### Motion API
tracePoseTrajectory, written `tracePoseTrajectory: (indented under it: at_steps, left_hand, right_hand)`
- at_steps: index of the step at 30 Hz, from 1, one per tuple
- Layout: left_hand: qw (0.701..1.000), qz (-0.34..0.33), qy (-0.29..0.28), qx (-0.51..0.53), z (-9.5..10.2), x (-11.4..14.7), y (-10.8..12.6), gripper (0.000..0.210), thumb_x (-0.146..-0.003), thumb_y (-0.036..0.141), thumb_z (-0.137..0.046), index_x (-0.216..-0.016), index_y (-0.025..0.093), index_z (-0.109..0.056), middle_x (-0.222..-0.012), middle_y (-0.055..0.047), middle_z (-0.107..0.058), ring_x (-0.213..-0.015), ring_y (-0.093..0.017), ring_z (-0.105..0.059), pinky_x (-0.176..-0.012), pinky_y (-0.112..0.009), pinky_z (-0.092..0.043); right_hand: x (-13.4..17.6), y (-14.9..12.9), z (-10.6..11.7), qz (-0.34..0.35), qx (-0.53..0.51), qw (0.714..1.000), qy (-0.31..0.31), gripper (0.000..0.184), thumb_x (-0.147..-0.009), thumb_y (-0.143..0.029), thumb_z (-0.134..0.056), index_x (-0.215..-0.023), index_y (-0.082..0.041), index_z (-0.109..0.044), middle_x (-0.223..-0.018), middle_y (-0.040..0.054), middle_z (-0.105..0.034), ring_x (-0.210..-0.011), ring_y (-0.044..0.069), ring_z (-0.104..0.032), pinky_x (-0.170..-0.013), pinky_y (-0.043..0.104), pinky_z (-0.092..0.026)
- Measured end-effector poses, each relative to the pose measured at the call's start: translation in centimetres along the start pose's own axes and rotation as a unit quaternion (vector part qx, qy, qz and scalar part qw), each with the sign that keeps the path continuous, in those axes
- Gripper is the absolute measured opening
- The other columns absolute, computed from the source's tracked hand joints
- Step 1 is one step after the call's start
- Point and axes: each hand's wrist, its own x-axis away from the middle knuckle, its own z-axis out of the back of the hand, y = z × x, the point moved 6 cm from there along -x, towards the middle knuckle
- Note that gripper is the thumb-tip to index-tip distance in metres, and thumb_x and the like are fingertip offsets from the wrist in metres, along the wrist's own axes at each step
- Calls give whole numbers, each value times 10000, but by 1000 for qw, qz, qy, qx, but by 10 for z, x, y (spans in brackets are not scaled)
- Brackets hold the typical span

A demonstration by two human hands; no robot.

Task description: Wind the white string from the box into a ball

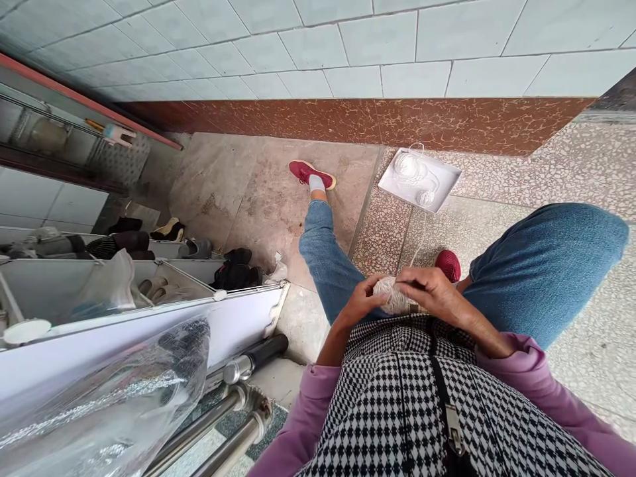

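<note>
White yarn wound into a rounded, fibrous ball [391,293] sat at the lap, against the checked woven coat [372,404]. The left hand [366,299] was clamped on one side, thumb and fingers curled; the right hand [428,291], knuckles bent, met the other, though whether it pinched the thin strand [424,228] I could not tell. That strand led to a shallow, smooth box [448,184] holding a loose coil [408,167] and a smaller ball [426,197].

A pale tiled wall [308,53] is running along the frame's top, above brown skirting [422,122]. At left, shoes [236,267] are resting in a white rack [248,315]; at lower left, clear plastic [124,397] is bulging beside metal tubes [236,445].
</note>
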Motion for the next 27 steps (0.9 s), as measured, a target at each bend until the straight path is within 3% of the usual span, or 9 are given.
tracePoseTrajectory:
  at_steps: [2,4,7,11,17,19,21,24,27]
  left_hand:
    - [997,29,-51,43,-7,9,-5,714,-616,669,-947,-1097,166,-790,-982,-102,-779,-993,-307,-725,-876,-386,-538]
    - [994,33,-51,93,-8,18,-4,747,-637,719,-926,-1111,154,-805,-1063,-150,-798,-1127,-382,-731,-932,-433,-558]
    - [988,-3,5,157,-1,25,5,840,-619,741,-934,-1206,159,-784,-1233,-180,-782,-1284,-429,-689,-1053,-502,-557]
    - [970,-78,100,208,15,18,22,880,-625,727,-923,-1308,214,-711,-1359,-143,-732,-1336,-385,-659,-1067,-482,-568]
    - [963,-139,216,77,33,3,39,687,-600,445,-989,-1168,224,-673,-1133,-52,-742,-1057,-234,-688,-948,-338,-551]
    - [977,-114,178,10,27,2,35,667,-586,414,-993,-1143,207,-690,-1075,-39,-744,-999,-213,-675,-929,-319,-534]
    - [993,-65,94,-12,16,4,25,663,-602,445,-988,-1153,184,-727,-1032,-39,-749,-951,-209,-669,-905,-320,-526]
    - [1000,-6,-13,22,2,13,9,695,-613,536,-980,-1158,156,-776,-955,-46,-748,-848,-188,-653,-831,-309,-513]
    - [995,12,-56,85,-4,20,2,754,-579,632,-973,-1126,139,-807,-928,-73,-757,-804,-195,-663,-783,-314,-518]
  right_hand:
    - [-3,12,8,-20,-29,999,33,368,-1045,-506,-640,-817,-221,-685,-755,31,-644,-688,192,-574,-661,329,-461]
    - [-5,25,10,-32,-53,997,49,386,-1030,-550,-648,-835,-219,-679,-775,28,-647,-707,186,-576,-679,320,-461]
    - [-5,35,3,-35,-57,997,45,452,-1039,-607,-606,-837,-208,-669,-767,19,-634,-706,174,-568,-687,305,-452]
    - [-3,28,-10,-18,6,1000,12,469,-1086,-556,-533,-783,-209,-619,-724,6,-596,-669,161,-530,-665,295,-409]
    - [6,-3,-32,21,73,995,-71,428,-1124,-444,-510,-792,-212,-649,-760,36,-675,-679,175,-576,-681,315,-430]
    - [6,-10,-28,38,69,995,-63,458,-1131,-476,-503,-811,-201,-682,-756,51,-673,-669,183,-569,-676,330,-444]
    - [5,-11,-16,45,57,997,-27,485,-1128,-525,-510,-834,-192,-705,-757,58,-666,-669,187,-568,-674,337,-455]
    - [1,1,1,29,25,999,30,491,-1093,-597,-570,-801,-217,-679,-733,39,-642,-663,179,-564,-646,326,-445]
    - [-2,18,4,2,-40,998,41,492,-1063,-641,-607,-821,-218,-675,-743,29,-649,-672,170,-568,-637,314,-445]
